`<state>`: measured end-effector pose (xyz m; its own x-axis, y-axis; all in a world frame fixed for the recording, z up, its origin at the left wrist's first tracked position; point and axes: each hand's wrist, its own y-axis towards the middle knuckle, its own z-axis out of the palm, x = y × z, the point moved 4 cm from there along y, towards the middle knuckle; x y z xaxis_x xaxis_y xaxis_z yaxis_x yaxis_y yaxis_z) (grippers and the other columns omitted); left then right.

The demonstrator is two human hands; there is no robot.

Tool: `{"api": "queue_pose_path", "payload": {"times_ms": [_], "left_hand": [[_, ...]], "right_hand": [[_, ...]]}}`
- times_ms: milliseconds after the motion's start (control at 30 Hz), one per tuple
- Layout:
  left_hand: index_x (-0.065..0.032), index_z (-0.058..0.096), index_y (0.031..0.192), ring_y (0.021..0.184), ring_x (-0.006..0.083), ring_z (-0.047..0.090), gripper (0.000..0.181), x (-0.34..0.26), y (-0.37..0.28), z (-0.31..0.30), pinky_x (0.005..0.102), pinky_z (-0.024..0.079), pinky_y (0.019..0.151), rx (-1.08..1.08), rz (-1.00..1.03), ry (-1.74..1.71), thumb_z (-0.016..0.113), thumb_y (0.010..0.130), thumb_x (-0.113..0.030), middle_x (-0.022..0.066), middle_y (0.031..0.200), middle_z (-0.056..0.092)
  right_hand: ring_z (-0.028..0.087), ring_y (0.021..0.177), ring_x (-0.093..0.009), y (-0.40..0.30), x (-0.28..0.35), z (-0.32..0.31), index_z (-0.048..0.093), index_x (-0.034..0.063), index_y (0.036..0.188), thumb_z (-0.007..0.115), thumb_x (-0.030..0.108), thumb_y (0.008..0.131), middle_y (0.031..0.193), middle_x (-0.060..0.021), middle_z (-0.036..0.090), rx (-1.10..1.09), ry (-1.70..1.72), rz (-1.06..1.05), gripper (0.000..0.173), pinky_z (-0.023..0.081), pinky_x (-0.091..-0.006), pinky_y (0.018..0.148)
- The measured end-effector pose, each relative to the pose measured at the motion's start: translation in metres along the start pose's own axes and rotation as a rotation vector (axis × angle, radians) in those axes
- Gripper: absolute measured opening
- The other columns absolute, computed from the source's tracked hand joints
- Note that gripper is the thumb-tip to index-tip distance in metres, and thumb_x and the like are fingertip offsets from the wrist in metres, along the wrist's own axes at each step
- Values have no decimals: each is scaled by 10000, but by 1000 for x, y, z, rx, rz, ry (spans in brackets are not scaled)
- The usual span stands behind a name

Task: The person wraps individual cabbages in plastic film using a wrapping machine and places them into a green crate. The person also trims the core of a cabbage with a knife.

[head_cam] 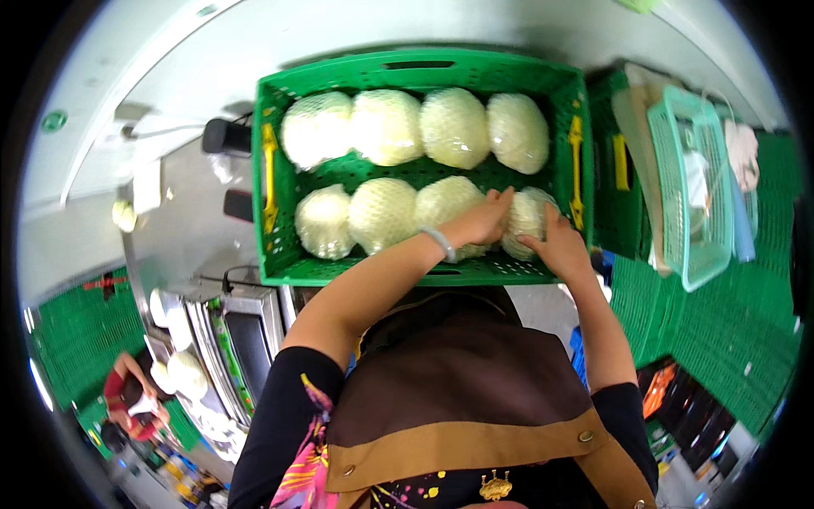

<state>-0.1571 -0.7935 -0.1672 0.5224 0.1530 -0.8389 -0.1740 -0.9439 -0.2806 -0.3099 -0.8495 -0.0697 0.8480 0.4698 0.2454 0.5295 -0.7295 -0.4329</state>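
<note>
A green plastic crate (420,278) lies before me with two rows of pale round cabbages in clear film and netting. My left hand (486,219) presses against the left side of the wrapped cabbage (526,219) at the near right corner. On its other side, my right hand (565,247) curves around it with the thumb on top. Beside my left wrist sits another wrapped cabbage (445,197), partly covered by my forearm. The far row ends at the right with a cabbage (518,133) whose film shines.
Yellow handle clips (269,178) line the crate's short sides. A turquoise basket (668,191) stands to the right, near stacked green crates (731,318). At the left are a black device (227,137), a metal wrapping machine (248,337), and a person in red sleeves (114,397).
</note>
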Motion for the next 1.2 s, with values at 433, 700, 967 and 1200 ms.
{"api": "queue_pose_path", "payload": {"times_ms": [433, 700, 967, 1200], "left_hand": [[-42, 562, 1261, 936, 245, 652, 380, -19, -329, -146, 363, 506, 821, -629, 233, -390, 627, 942, -238, 152, 1120, 645], [-45, 687, 1059, 700, 92, 559, 274, 115, -761, -6, 238, 456, 642, -2023, -824, -569, 569, 971, -276, 44, 870, 676], [-56, 758, 851, 798, 374, 596, 322, 147, -896, 55, 470, 470, 727, -1839, -1775, 251, 681, 867, -369, 170, 830, 674], [-60, 707, 785, 870, 318, 584, 216, 199, -881, 27, 450, 418, 758, -1912, -1518, 33, 715, 815, -274, 100, 830, 651]], "right_hand": [[619, 1024, -375, 4, 133, -26, 439, 35, 1375, 719, 324, 832, 1235, -236, 578, 4, -707, -143, 676, 507, -467, 831], [560, 1160, -343, -115, 504, 89, 593, 8, 1216, 680, 150, 868, 1237, -175, 606, 388, 337, -1326, 386, 423, -399, 1005], [548, 1000, -310, -162, 729, 237, 698, 7, 939, 710, 313, 839, 1017, -127, 620, -88, -55, -1345, 322, 425, -428, 882], [565, 857, -271, -140, 768, 317, 650, 27, 810, 681, 315, 863, 836, -91, 626, -85, -191, -1511, 295, 423, -421, 802]]}}
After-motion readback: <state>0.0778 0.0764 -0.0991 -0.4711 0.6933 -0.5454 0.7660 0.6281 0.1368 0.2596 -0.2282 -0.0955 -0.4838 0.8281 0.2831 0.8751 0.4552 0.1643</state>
